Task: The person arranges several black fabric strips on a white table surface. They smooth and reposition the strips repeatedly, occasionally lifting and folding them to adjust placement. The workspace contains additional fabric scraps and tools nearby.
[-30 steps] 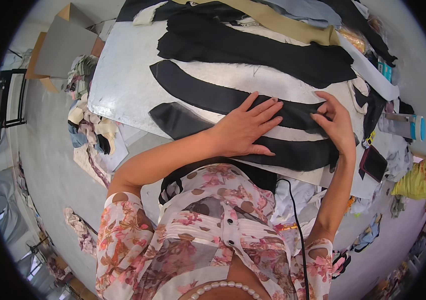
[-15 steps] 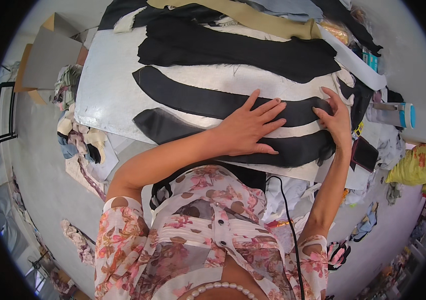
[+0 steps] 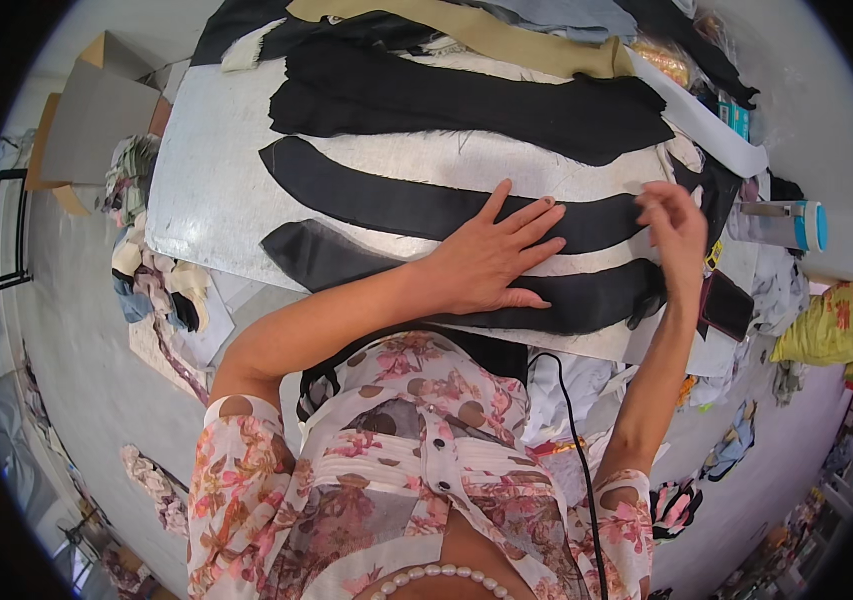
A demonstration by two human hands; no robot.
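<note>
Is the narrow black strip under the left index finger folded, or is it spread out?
Spread out. The strip lies flat on the pale table, its long outline visible on both sides of the left hand.

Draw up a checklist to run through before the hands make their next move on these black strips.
1. Left hand spread over the upper curved strip: ok.
2. Right hand touching that strip's right end: cannot tell, the fingertips are blurred.
3. Upper curved strip's left end lying flat: ok.
4. Lower strip smooth at its right end: not ok, it looks bunched.
5. Wide black piece apart from the upper curved strip: ok.
</note>
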